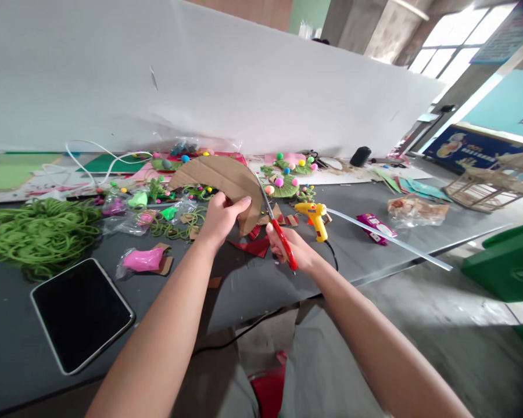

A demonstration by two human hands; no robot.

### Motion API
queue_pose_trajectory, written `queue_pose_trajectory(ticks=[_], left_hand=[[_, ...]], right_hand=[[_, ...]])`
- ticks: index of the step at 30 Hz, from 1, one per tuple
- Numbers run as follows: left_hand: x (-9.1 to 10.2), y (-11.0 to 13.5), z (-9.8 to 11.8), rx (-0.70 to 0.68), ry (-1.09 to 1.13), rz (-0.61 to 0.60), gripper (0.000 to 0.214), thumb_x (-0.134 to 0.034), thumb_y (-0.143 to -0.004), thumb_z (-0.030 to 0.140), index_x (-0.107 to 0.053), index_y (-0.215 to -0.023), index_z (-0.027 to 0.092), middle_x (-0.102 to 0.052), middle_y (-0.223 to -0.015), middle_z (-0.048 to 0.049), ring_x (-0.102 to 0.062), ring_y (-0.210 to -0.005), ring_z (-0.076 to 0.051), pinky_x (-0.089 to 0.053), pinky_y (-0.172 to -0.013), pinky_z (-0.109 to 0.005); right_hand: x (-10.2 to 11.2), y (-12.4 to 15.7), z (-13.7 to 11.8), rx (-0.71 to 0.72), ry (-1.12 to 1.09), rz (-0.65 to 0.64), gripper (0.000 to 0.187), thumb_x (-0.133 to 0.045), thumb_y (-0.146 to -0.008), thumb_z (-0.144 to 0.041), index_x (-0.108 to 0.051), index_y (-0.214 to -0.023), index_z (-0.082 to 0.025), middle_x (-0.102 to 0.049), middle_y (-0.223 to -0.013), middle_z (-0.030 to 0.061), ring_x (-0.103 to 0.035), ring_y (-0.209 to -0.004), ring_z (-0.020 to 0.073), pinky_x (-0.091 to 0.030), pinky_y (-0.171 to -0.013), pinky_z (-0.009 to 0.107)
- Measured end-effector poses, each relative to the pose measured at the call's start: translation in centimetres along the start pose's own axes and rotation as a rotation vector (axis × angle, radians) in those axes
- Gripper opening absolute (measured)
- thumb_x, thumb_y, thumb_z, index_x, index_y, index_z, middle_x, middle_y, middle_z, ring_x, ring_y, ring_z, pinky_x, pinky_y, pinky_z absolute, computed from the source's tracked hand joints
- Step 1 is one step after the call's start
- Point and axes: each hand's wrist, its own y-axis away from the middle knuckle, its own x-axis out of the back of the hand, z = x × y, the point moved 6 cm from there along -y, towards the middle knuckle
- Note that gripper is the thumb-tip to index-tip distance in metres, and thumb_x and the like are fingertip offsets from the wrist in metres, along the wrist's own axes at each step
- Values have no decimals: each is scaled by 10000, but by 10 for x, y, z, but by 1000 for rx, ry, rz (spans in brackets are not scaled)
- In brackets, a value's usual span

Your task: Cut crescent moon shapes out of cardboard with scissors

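My left hand grips a curved, crescent-like piece of brown cardboard, thumb on top, raised above the table. In my right hand are scissors with red handles. Their blades point up and away and lie against the cardboard's right edge; whether the blades are parted I cannot tell. Below the cardboard lie red scraps and small brown offcuts. Just right of the scissors a yellow glue gun rests on the table, its black cord running toward the front edge.
On the grey table, a tablet and a heap of green cord lie left. Pompom-trimmed green pieces sit behind. A clear glue stick, a purple packet and a plastic bag lie right. A white panel stands behind.
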Motion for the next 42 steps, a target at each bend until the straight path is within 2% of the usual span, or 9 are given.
queue_pose_trajectory(ticks=[5, 15, 20, 25, 30, 34, 42], left_hand=[[1, 1, -2, 15, 7, 5, 405, -948, -665, 374, -774, -970, 170, -808, -1100, -105, -730, -1069, -301, -558, -967, -412], [1, 1, 1, 49, 37, 1, 406, -954, -650, 387, -773, -940, 167, -809, -1076, -95, -731, -1037, -289, -569, -951, -411], [2, 1, 1, 88, 64, 9, 409, -961, -627, 370, -771, -934, 179, -808, -1049, -86, -732, -1024, -280, -585, -898, -386], [4, -1, 1, 88, 73, 7, 430, -956, -619, 378, -768, -951, 181, -808, -1067, -87, -735, -1035, -295, -593, -888, -401], [1, 2, 5, 100, 80, -12, 446, -957, -605, 365, -771, -960, 168, -810, -1026, -86, -733, -1046, -309, -585, -922, -424], [-3, 3, 7, 95, 69, -45, 430, -956, -614, 352, -777, -956, 162, -814, -1031, -91, -732, -1080, -322, -572, -976, -443], [0, 1, 2, 58, -24, -130, 441, -936, -680, 373, -787, -1032, 153, -807, -1101, -120, -723, -1105, -343, -556, -998, -458]], right_hand=[[1, 1, -8, 77, 111, 32, 650, -515, -924, -849, -360, -756, -242, -361, -629, -53, -342, -567, 119, -358, -516, 265], [6, -5, 8, 39, 202, 141, 676, -572, -898, -828, -395, -642, -228, -408, -554, -25, -382, -524, 124, -363, -490, 272], [6, -5, 10, 4, 191, 178, 690, -579, -887, -841, -389, -626, -231, -439, -532, -21, -436, -484, 128, -414, -479, 282], [5, -3, 6, 16, 88, 101, 699, -567, -874, -876, -415, -651, -231, -448, -535, -32, -460, -446, 128, -440, -449, 281], [7, 2, 6, -41, -21, 48, 714, -483, -894, -911, -511, -738, -215, -501, -595, -23, -489, -475, 130, -444, -466, 274], [4, 6, 1, -17, 7, 5, 697, -510, -892, -900, -505, -781, -212, -492, -638, -31, -482, -525, 125, -417, -499, 263], [2, 6, -5, 38, 43, 22, 688, -482, -919, -883, -467, -738, -220, -491, -614, -27, -473, -535, 131, -414, -521, 277]])
